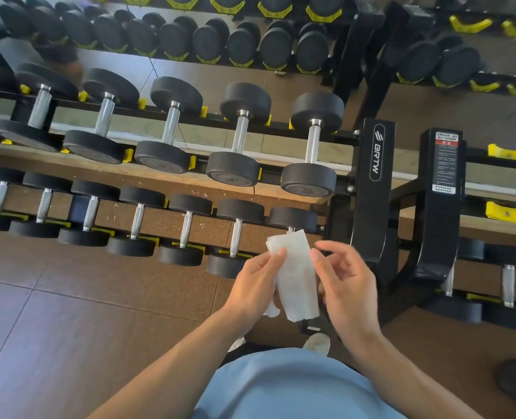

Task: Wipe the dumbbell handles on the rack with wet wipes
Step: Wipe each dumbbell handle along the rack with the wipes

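One wet wipe [296, 276], white, damp-looking and faintly translucent, folded into a long strip, held upright in front of the rack's black upright post [371, 189], just left of its foot. Top edge of the strip overlapping the handle of the nearest lower-tier dumbbell; touching or not, impossible to tell. A crumpled corner hanging loose at the bottom left.

Two bare hands. Left hand [255, 285] pinching the wipe's left edge, thumb on the front, fingers [276, 258] curled behind. Right hand [345, 282] at the wipe's right edge, thumb pressed to the sheet, index finger lifted and half straight, remaining fingers loosely curled; real grip or mere touch, unclear.

Left of the post, three tiers of black round-headed dumbbells with silver knurled handles. Middle tier [238, 137]: five whole dumbbells counted, a sixth cut by the frame edge. Lower tier [187, 228]: seven counted, the rightmost partly behind the wipe. Upper tier [205, 40]: roughly ten, blurred, seen end-on. Yellow cradles under the heads.

Right of the post, a second black upright [441, 192] bearing a warning label, then more dumbbells and yellow cradles. On the post itself, white lettering "BRTW".

Below the post, brown tiled floor [54, 297], a light blue garment [280, 388] and one pale shoe [318, 343].
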The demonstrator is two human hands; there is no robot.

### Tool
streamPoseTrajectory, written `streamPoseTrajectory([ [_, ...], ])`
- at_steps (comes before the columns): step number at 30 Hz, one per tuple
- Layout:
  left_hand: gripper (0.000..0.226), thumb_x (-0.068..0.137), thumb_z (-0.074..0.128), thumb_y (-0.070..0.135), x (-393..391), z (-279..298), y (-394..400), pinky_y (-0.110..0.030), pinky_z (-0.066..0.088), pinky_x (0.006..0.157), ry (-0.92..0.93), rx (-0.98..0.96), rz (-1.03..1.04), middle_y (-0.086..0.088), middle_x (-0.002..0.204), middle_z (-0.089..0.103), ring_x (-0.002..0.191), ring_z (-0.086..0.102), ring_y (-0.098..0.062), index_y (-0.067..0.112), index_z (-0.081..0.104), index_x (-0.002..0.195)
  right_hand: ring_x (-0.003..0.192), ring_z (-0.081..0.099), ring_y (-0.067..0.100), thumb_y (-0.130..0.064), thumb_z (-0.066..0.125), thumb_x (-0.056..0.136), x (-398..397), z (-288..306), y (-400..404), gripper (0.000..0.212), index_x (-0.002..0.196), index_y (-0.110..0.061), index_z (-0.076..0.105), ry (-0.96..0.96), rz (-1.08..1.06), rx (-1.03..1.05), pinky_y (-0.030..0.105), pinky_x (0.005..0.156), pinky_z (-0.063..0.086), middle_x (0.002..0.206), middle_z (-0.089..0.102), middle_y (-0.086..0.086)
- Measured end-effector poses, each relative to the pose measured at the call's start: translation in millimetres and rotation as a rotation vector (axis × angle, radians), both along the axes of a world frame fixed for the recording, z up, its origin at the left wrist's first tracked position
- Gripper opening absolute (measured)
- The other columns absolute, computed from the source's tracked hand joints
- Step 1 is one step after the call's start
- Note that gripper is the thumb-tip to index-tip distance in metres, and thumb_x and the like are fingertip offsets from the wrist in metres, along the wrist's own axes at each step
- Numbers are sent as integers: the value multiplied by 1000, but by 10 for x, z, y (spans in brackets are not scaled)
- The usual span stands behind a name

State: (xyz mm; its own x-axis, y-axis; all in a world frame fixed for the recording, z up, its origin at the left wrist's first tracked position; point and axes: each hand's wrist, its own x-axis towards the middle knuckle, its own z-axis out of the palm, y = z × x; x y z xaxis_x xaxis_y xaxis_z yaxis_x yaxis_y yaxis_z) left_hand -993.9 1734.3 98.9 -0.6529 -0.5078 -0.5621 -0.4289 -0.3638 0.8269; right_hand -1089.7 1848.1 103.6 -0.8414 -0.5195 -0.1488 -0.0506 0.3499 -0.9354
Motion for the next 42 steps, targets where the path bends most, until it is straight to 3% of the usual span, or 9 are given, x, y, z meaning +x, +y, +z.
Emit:
streamPoseTrajectory([
  [3,31,96,50,51,-1,-41,-14,-21,51,70,17,23,45,4,91,69,84,67,-16,26,66,103,97,63,2,-63,66,73,-147,-45,-12,58,124,-42,48,-259,144,202,15,76,50,100,63,-23],
  [7,18,98,58,37,15,-136,-76,-19,49,60,9,15,109,3,86,66,69,62,-10,24,66,109,107,65,23,-43,70,84,-162,-173,-2,39,115,-20,66,-880,228,149,33,89,58,110,69,3],
  [12,15,93,67,21,29,-468,-233,-14,46,56,-76,53,87,2,91,70,66,63,-8,22,68,108,114,61,27,-15,68,91,-221,-496,-125,29,118,-17,60,-1031,-202,-140,36,94,55,119,61,11],
  [16,20,92,70,25,-63,-1004,-338,-16,45,58,-200,76,-54,6,87,73,62,60,-4,30,68,111,111,66,27,-11,66,91,-221,-954,-317,32,122,-14,60,-1160,-235,-129,38,90,56,113,70,12],
  [23,17,91,72,31,-342,-2092,-625,-18,49,60,-328,83,-190,7,82,77,67,65,0,24,70,106,98,69,17,-28,77,84,-406,-2080,-552,38,116,-20,60,-791,-478,216,31,81,58,108,70,1],
  [26,10,91,66,37,-560,-2735,-765,-24,53,67,-390,-73,-187,7,83,73,73,64,-6,30,71,97,84,62,12,-36,76,86,-643,-2640,-622,28,102,-26,55,-632,-674,301,26,68,52,93,63,-6],
  [32,22,92,50,46,-1202,-4050,-692,-32,54,69,-521,-502,-239,12,82,66,79,64,-14,31,66,90,83,58,16,-28,65,95,-1202,-3970,-814,30,121,-13,58,-650,-668,502,37,84,56,88,55,-5],
  [38,42,85,28,40,-1283,-4846,-475,-37,44,71,-526,-716,-132,4,79,67,83,59,-24,21,63,74,93,61,19,-46,51,99,-1548,-4704,-1324,38,117,-13,59,-617,-511,377,28,73,49,107,65,6],
  [42,23,81,33,32,-1257,-4942,-492,-38,37,75,-353,-830,-136,10,69,60,73,53,-19,30,50,67,118,55,21,-49,45,100,-1324,-4821,-1336,46,135,-19,53,-730,-441,86,38,106,42,128,60,4],
])
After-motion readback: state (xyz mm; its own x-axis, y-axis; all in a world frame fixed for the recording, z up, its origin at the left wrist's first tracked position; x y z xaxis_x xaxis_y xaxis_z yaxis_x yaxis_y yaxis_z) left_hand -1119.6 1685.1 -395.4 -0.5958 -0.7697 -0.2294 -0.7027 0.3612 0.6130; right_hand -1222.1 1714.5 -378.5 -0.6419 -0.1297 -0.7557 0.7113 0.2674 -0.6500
